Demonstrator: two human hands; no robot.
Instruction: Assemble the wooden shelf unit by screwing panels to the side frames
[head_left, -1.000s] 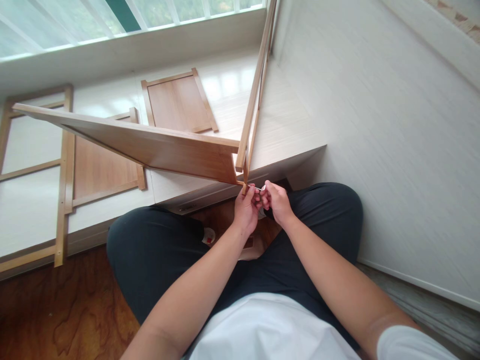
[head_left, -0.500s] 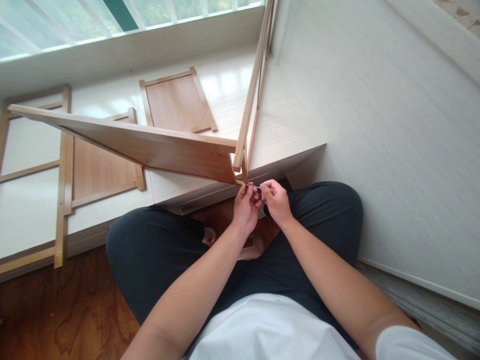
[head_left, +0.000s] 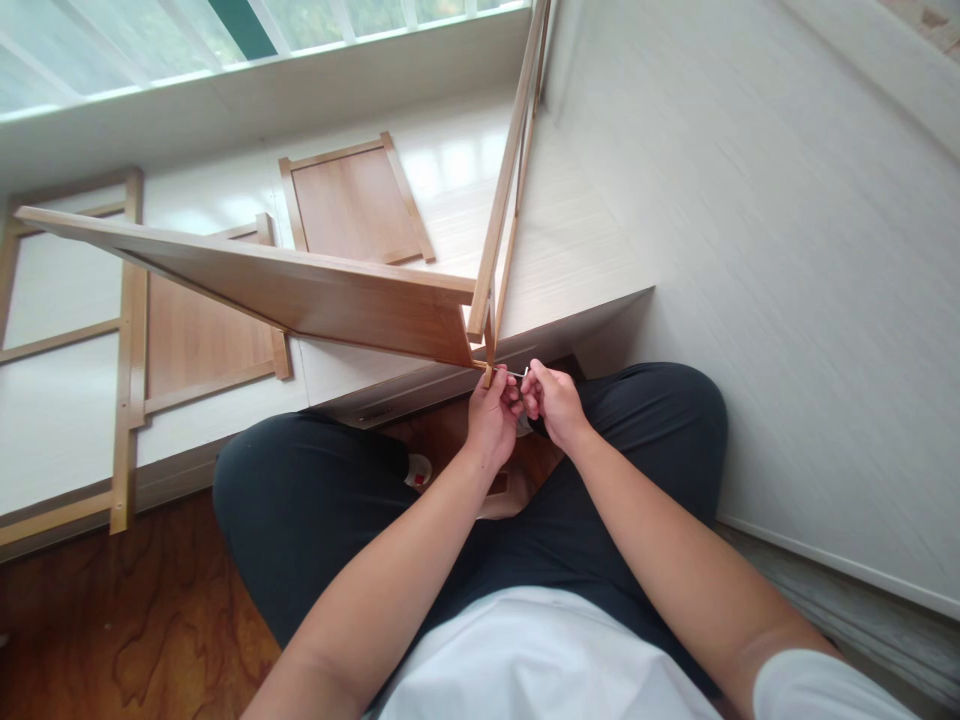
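My left hand point(head_left: 493, 415) pinches the near lower end of an upright wooden frame point(head_left: 501, 200), where it meets the corner of a wooden panel point(head_left: 315, 295). A thin metal hex key point(head_left: 515, 374) reaches sideways from that joint, its bent end at the fingers of my right hand point(head_left: 553, 398). Those fingers are closed around the bent end. The screw, if there is one, is hidden by my left fingers. The panel stands on edge and stretches away to the left.
Behind the panel, a smaller framed board point(head_left: 356, 205) and another board point(head_left: 210, 325) lie on the pale platform point(head_left: 577, 240). An open wooden frame point(head_left: 124, 350) lies at the left, over the platform's edge. A pale wall point(head_left: 810, 300) rises on the right.
My right hand has shifted slightly to the right and its fingers have changed position, showing more of the hex key's bent end. My left hand and the wooden parts stay in place.
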